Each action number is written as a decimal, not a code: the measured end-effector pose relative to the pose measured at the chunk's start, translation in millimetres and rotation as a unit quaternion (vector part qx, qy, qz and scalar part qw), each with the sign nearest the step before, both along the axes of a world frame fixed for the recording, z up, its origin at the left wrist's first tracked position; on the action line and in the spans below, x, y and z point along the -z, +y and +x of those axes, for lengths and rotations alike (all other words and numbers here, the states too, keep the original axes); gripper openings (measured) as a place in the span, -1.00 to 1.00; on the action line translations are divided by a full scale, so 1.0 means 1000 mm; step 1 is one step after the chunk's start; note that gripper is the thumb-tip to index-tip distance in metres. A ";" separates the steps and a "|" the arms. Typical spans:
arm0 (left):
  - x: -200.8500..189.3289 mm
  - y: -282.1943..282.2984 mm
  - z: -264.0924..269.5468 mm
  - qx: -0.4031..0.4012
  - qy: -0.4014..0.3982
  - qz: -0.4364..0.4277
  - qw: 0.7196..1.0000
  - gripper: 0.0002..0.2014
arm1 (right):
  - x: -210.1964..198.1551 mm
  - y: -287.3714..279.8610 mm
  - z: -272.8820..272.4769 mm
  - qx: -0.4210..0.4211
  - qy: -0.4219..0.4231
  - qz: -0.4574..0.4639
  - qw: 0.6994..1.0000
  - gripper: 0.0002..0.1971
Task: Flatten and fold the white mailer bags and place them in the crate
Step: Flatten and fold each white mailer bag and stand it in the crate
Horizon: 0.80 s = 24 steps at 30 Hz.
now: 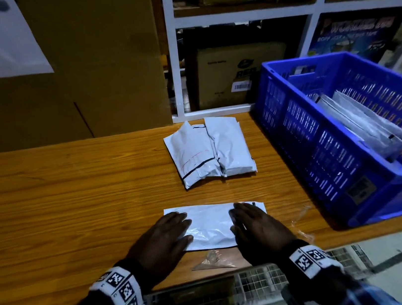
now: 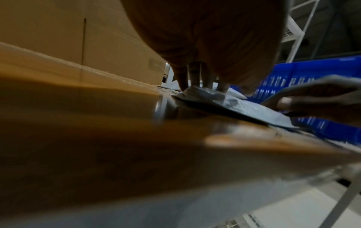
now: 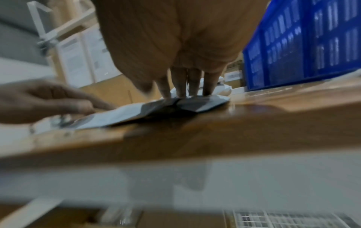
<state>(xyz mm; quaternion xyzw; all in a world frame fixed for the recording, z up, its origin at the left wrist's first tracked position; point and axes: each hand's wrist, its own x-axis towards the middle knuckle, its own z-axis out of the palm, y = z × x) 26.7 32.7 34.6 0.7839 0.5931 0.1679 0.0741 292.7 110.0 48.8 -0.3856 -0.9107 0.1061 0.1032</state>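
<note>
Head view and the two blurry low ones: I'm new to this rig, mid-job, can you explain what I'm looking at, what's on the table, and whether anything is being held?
There is no machine here: a person works with bare hands, wearing three cameras. The big picture comes from the head, looking down. The other two come from the wrists, looking along the fingers, so they sit low and blur.

The left hand and right hand lie flat, fingers straight, on the two ends of a white mailer bag on the wooden table. They press it; nothing is gripped. The wrist views show the same fingertips pushing down on the bag.

Farther back lie two more white bags, side by side and folded or crumpled. To the right stands the blue crate, already holding some bags. A scrap of clear plastic lies near the table's front edge.
</note>
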 end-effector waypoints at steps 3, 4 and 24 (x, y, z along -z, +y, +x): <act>0.000 0.012 -0.001 -0.017 -0.004 -0.083 0.996 -0.38 | 0.000 0.009 0.000 0.031 -0.057 -0.110 0.992 -0.29; -0.001 0.018 -0.004 -0.018 0.008 -0.134 0.991 -0.34 | -0.003 0.012 0.000 0.046 -0.067 -0.143 0.986 -0.26; -0.054 0.016 0.003 0.011 0.047 0.125 0.991 -0.51 | -0.043 -0.003 -0.007 -0.011 0.023 0.123 0.992 -0.54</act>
